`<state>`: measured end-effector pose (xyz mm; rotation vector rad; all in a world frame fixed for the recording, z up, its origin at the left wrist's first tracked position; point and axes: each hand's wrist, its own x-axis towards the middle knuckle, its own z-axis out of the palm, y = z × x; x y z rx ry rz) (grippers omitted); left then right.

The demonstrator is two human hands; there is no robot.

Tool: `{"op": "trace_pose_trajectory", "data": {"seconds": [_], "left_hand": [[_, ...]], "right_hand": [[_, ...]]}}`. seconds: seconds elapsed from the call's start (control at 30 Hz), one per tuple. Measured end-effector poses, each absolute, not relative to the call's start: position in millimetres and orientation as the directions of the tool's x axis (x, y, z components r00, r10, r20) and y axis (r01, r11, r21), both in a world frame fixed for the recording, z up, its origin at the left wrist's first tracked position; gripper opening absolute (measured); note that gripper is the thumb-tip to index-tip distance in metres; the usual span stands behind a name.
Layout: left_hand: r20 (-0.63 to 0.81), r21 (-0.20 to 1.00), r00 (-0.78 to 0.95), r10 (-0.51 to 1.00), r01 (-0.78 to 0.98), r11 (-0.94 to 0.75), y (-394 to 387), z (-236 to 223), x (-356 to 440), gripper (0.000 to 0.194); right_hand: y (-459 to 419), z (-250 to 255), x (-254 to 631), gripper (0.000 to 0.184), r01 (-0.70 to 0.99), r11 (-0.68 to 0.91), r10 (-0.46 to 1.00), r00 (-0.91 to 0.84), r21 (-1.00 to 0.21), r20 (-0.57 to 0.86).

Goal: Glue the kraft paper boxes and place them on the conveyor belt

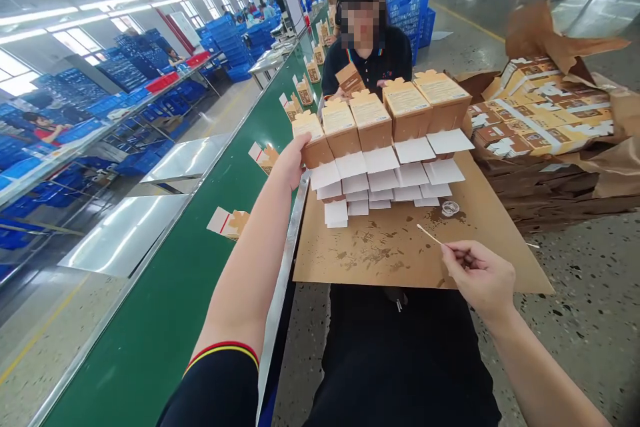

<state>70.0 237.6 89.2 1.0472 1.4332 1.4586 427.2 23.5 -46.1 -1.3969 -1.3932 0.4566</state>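
Observation:
My right hand (480,277) pinches a long cotton swab (429,233) between thumb and fingers, its tip pointing up and left over the brown board (325,260). Dark wet marks spot the board in front of it. A small clear round dish (449,209) stands beyond the swab tip. My left hand (294,163) grips the leftmost brown carton (315,149) in the top row of a stack. Several cartons (371,127) stand side by side there, their white flaps (380,159) sticking out toward me in layers.
A green conveyor belt (165,293) runs along the left, carrying several flat cartons (230,222). Across the board sits a co-worker (370,53) holding a carton (350,79). To the right, bundled flat cartons (545,113) lie in torn brown paper (560,180).

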Motion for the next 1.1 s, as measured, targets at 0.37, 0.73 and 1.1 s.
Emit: {"op": "trace_pose_trajectory", "data": {"seconds": [0.37,0.73,1.1], "left_hand": [[0.167,0.918,-0.373,0.912,-0.279,-0.282,64.4,65.3,36.6,0.062],[-0.205,0.943,-0.456,0.866,-0.329,0.05,4.4,-78.3,68.3,0.075],[-0.167,0.967,-0.48,0.861,-0.251,0.047,4.6,-86.6,70.6,0.076]], "right_hand": [[0.3,-58.4,441.7,0.028,0.481,0.217,0.88,0.28,-0.849,0.384],[-1.0,-85.9,337.3,0.023,0.384,0.447,0.89,-0.283,-0.808,0.358],[-1.4,-105.7,321.8,0.028,0.474,0.601,0.792,-0.462,-0.644,0.399]]}}
